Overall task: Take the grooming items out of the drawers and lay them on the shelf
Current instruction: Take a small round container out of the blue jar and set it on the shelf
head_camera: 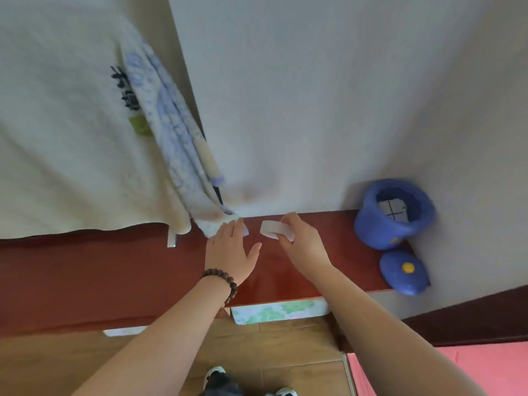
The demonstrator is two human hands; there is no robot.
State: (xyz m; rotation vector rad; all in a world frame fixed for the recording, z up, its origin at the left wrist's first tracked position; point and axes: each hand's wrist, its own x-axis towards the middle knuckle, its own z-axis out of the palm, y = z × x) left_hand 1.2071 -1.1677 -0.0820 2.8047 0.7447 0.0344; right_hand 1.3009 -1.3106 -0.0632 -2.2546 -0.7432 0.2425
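1. While the right hand (300,241) pinches a small white item (275,228) just above the red-brown shelf (114,267), the left hand (231,252) lies flat with straight fingers on the shelf, touching a small pale object (245,230) at its fingertips.
2. I judge the task is in its middle: one item seems already laid down, and the white one is not yet released.
3. No drawers are visible here, so I cannot tell how many items remain.
4. On the right end of the shelf stand a blue pot (391,215) and its lid (404,271), well apart from the hands.
5. A hanging towel (177,144) touches the shelf just beside the left fingers and may crowd that place.
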